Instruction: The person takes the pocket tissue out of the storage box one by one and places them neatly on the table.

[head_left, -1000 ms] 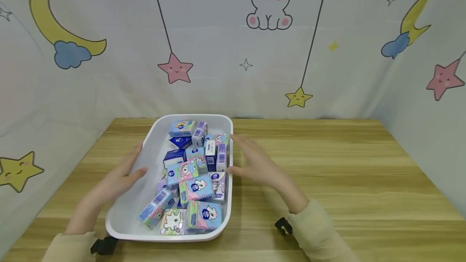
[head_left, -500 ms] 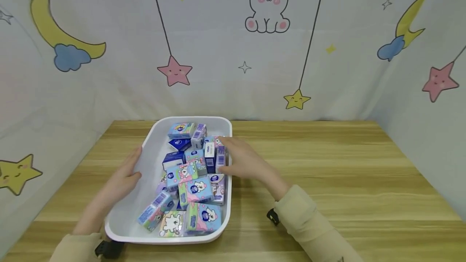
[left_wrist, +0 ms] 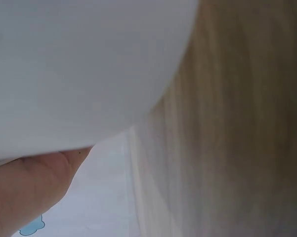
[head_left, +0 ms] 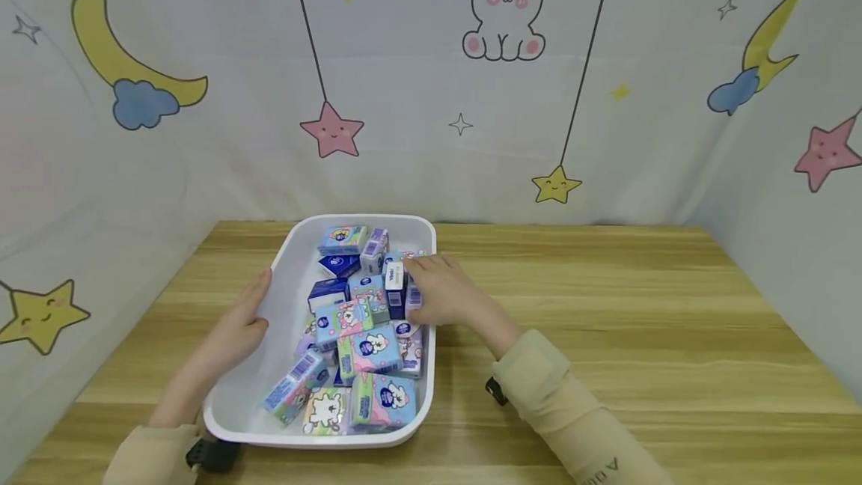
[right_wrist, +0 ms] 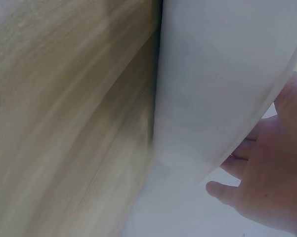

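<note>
In the head view a white plastic bin (head_left: 245, 395) holds a jumble of small tissue packs, blue, purple and pastel with cartoon bears. My left hand (head_left: 239, 328) rests at the bin's left rim, fingers extended along it and thumb close to the edge. The left wrist view shows part of this hand (left_wrist: 34, 182) against the rim. My right hand (head_left: 444, 294) reaches over the right rim, fingers and thumb at opposite ends of a purple tissue pack (head_left: 414, 296), partly hidden; whether they pinch it I cannot tell. Beside it stands a dark blue-and-white tissue pack (head_left: 395, 294).
The bin stands on the left half of a wood-grain table (head_left: 592, 335). A white curtain (head_left: 404, 178) printed with stars, moons and a rabbit hangs behind and along both sides. Several tissue packs lie stacked or tilted, such as a pastel pack (head_left: 384, 399) near the front.
My right hand has moved left from outside the right rim to over the purple pack. My left thumb has drawn back toward the left rim. The packs lie as before.
</note>
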`<state>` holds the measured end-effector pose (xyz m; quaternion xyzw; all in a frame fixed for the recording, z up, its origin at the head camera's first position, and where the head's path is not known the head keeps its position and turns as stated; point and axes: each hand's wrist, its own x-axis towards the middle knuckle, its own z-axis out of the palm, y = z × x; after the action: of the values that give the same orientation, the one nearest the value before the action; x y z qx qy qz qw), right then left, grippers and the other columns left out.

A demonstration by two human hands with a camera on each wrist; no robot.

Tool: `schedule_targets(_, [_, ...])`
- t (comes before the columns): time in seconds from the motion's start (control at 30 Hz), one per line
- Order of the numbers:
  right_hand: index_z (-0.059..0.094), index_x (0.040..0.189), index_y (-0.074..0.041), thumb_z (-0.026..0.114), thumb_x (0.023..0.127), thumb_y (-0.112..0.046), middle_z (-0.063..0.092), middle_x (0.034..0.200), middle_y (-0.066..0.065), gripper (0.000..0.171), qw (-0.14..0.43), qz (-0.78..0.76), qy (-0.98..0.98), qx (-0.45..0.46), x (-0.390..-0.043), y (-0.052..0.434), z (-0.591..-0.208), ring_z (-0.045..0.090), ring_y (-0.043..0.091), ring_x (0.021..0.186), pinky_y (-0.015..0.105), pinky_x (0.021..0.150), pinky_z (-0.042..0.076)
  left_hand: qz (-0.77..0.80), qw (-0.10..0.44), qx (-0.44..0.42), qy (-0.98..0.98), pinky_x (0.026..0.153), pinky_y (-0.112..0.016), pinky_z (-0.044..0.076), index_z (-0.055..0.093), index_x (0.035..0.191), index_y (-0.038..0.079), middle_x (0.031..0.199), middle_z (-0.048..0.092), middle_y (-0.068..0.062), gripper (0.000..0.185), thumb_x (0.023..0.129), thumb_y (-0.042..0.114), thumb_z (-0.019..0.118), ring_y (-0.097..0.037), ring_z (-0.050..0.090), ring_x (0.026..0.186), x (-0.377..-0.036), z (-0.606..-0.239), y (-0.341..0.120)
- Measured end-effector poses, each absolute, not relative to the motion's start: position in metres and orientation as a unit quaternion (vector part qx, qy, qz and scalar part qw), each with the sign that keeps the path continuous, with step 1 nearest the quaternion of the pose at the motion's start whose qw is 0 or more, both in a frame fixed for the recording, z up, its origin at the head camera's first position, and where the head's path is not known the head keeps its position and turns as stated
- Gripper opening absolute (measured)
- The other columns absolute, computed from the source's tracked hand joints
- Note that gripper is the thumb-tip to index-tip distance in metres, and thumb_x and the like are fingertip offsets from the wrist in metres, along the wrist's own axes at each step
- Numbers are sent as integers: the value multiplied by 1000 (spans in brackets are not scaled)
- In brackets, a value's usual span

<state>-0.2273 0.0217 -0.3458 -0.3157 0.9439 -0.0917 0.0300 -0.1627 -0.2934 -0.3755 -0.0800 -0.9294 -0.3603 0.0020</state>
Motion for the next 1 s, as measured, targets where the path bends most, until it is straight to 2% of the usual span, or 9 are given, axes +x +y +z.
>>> schedule_targets(0.37, [37,146,-4,73,77,-39,50,143,12,86,33,-44,947,-315,-228,17,-342,42,30,135,49,122,19,-361,4,-82,-929,112,-70,9,4,151,-5,156,3,-34,76,85,-9,41,-56,4,141,-164,-374,-293])
schedule_targets(0.6, [40,145,-4,76,75,-40,51,140,13,86,29,-45,948,-315,-225,18,-340,42,30,134,50,123,17,-363,4,-80,-928,111,-72,12,5,151,-5,156,4,-33,76,85,-10,42,-57,6,141,-163,-377,-293])
schedule_targets(0.93, [40,144,0,76,75,-37,53,135,16,86,-5,-75,942,-327,-222,26,-330,45,31,130,44,123,20,-369,-4,-73,-926,108,-73,15,2,152,-3,157,2,-32,76,86,-9,39,-58,5,140,-163,-376,-292])
schedule_targets(1.0, [40,143,0,76,74,-36,54,134,16,86,-11,-88,941,-327,-221,28,-327,46,31,128,43,122,25,-369,-4,-72,-927,108,-73,15,2,152,-2,157,2,-32,76,86,-9,39,-58,5,140,-163,-376,-293])
